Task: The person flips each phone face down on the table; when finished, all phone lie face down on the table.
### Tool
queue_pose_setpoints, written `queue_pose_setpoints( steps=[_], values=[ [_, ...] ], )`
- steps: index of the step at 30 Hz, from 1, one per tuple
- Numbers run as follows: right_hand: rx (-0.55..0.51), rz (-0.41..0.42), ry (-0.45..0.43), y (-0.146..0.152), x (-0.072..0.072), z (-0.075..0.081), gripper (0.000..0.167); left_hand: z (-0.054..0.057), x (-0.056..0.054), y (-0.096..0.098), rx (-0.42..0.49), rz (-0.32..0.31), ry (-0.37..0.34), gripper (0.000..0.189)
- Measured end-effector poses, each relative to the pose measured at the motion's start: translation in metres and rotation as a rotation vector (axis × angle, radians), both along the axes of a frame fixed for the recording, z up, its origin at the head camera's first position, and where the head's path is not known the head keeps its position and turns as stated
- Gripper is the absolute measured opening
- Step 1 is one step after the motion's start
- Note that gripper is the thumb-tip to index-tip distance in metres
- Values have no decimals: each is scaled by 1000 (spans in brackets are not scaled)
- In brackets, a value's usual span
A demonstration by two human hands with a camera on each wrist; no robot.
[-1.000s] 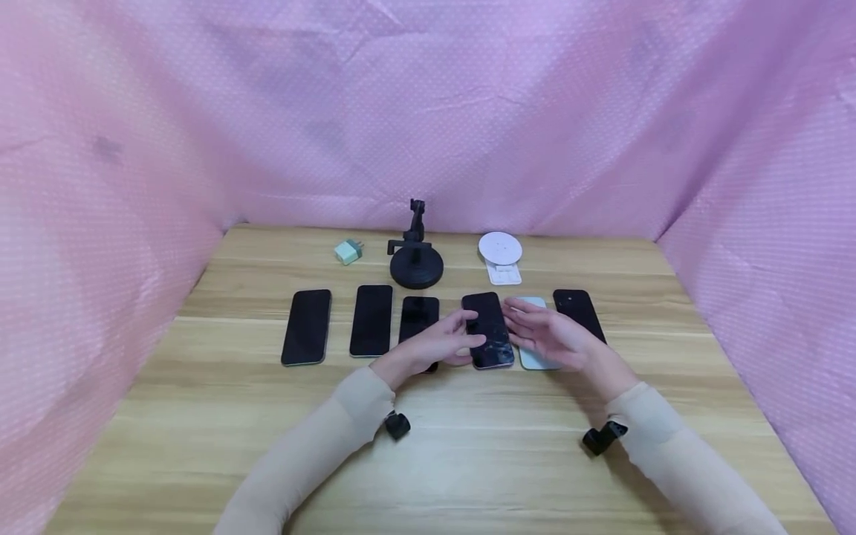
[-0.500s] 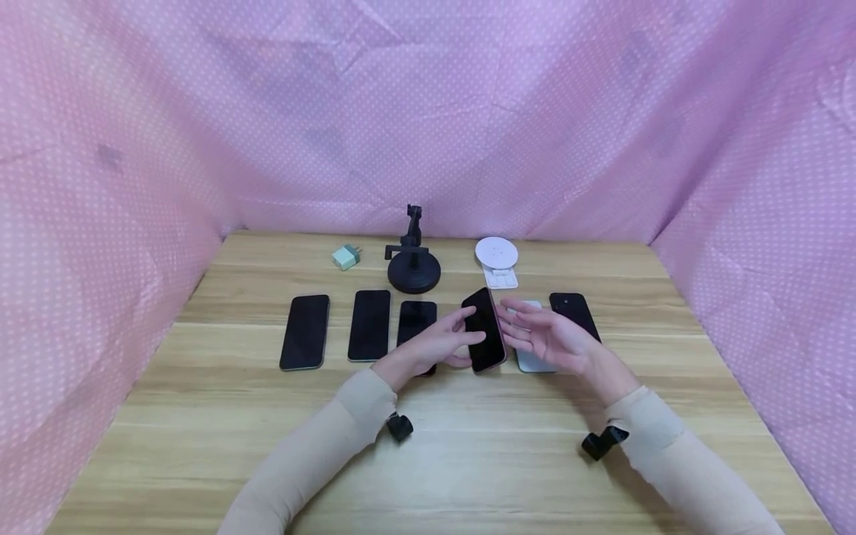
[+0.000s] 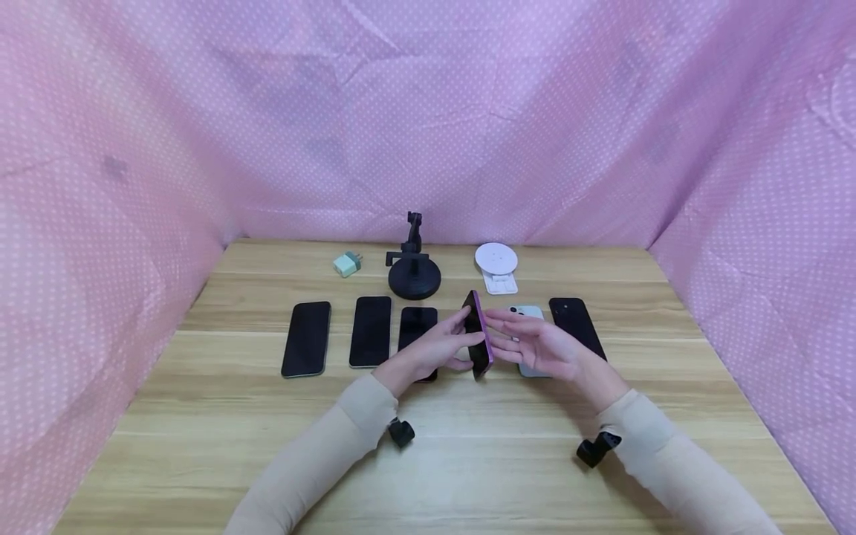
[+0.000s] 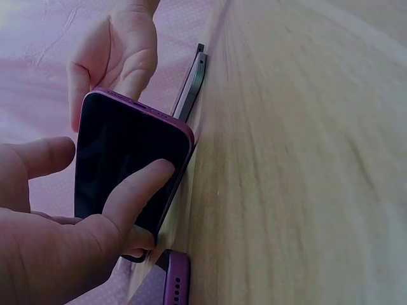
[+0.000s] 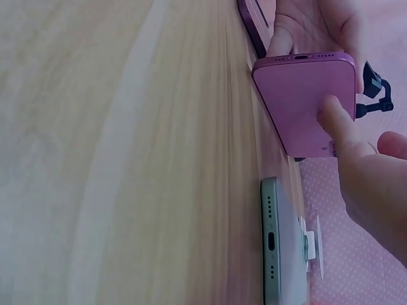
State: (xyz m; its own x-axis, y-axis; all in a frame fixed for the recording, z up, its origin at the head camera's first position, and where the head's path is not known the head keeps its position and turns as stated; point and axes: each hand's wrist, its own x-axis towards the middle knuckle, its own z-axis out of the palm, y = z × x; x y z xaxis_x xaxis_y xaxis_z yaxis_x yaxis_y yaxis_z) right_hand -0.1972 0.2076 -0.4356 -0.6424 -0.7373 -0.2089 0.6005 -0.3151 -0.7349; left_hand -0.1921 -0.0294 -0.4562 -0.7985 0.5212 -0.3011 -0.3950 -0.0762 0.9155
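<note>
A purple-edged smartphone [image 3: 478, 334] stands tilted up nearly on its long edge between my hands, its dark screen facing left. My left hand [image 4: 70, 235] is on the screen side, its thumb lying over the glass near the lower edge and its index finger extended. In the right wrist view the phone's pink-purple back [image 5: 302, 101] shows. My right hand [image 3: 538, 345] reaches in from the right with fairly straight fingers, one fingertip against that back and the thumb apart. Under my right hand lies a pale smartphone [image 3: 530, 310]. Another dark smartphone [image 3: 416, 325] lies partly beneath my left hand.
On the left lie two dark smartphones, one outermost [image 3: 306, 339] and one inner [image 3: 371, 331]. A black smartphone [image 3: 576, 327] lies far right. Behind stand a black phone stand [image 3: 414, 278], a white round stand [image 3: 496, 258] and a green plug adapter [image 3: 347, 264]. Pink curtains [image 3: 428, 134] enclose the table.
The purple-edged phone has gone from flat to tilted steeply, its right edge rising. My right hand has shifted slightly left towards its back. My left hand has barely moved.
</note>
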Motion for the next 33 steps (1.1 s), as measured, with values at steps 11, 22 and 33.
queue_pose_setpoints(
  steps=[11, 22, 33],
  values=[
    [106, 109, 117, -12, -1, -2, 52, 4, 2, -6, 49, 18, 2, 80],
    [190, 109, 135, -13, -1, -7, 55, -1, 0, -9, 74, 30, 14, 78],
    [205, 34, 62, -7, -2, -10, 55, -3, 1, -14, 31, 25, 11, 63]
  ],
)
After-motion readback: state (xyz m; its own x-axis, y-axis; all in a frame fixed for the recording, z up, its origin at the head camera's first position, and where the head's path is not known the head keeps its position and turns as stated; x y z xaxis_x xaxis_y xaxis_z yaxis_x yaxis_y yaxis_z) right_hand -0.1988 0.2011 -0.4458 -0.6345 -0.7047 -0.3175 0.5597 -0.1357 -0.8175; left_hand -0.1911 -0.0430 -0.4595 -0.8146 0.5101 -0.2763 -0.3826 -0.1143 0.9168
